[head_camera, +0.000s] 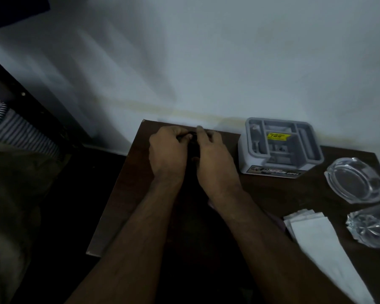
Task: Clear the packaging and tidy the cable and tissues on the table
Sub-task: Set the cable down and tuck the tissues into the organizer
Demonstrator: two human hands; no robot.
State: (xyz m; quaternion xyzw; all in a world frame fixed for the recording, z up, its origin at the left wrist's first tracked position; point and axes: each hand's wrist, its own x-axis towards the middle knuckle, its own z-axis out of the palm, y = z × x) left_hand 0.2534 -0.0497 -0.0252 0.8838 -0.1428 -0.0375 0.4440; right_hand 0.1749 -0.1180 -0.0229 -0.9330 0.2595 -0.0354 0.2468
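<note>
Both hands meet at the far edge of the dark wooden table, close to the wall. My left hand curls its fingers round a black cable bunched between the hands. My right hand pinches the same cable from the right, one finger raised. Most of the cable is hidden by the hands. A grey plastic packaging tray with a yellow price sticker stands to the right by the wall. A stack of white tissues lies at the near right, beside my right forearm.
A clear glass ashtray sits right of the tray, and a cut-glass piece lies nearer, at the frame's right edge. The white wall runs directly behind the table. A bed with striped fabric is at the left.
</note>
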